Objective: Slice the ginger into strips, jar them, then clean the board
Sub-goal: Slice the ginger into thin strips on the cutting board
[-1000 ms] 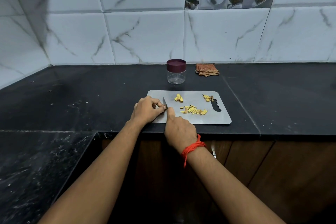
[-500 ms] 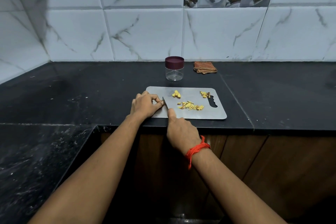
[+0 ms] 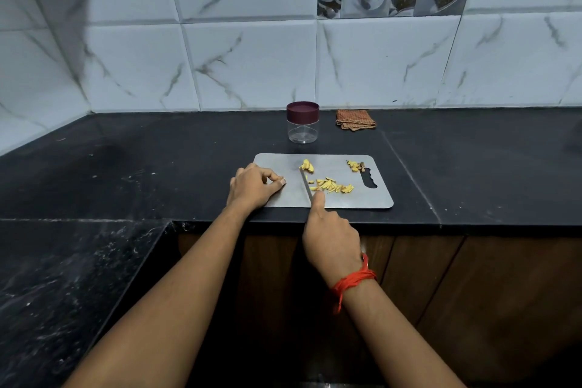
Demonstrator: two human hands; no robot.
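A steel cutting board (image 3: 346, 201) lies near the counter's front edge. My right hand (image 3: 330, 239) grips a knife (image 3: 306, 183), its blade pointing away and resting on the board just left of a row of yellow ginger strips (image 3: 333, 185). A small heap of ginger slices (image 3: 307, 165) lies beyond the blade tip, and ginger scraps (image 3: 355, 165) sit by the board's handle slot. My left hand (image 3: 255, 186) rests on the board's left end, thumb and fingers curled together as if pinching a small ginger piece that is almost hidden. A clear jar (image 3: 303, 123) with its maroon lid on stands behind the board.
A folded brown cloth (image 3: 355, 120) lies by the tiled wall, right of the jar. The black counter (image 3: 157, 167) runs left into a corner and drops to a lower black ledge (image 3: 63, 277) at the front left. Wooden cabinet fronts are below.
The knife has moved right, away from my left hand, to the edge of the strip row. My left hand stays at the board's left end, a gap now between it and the blade.
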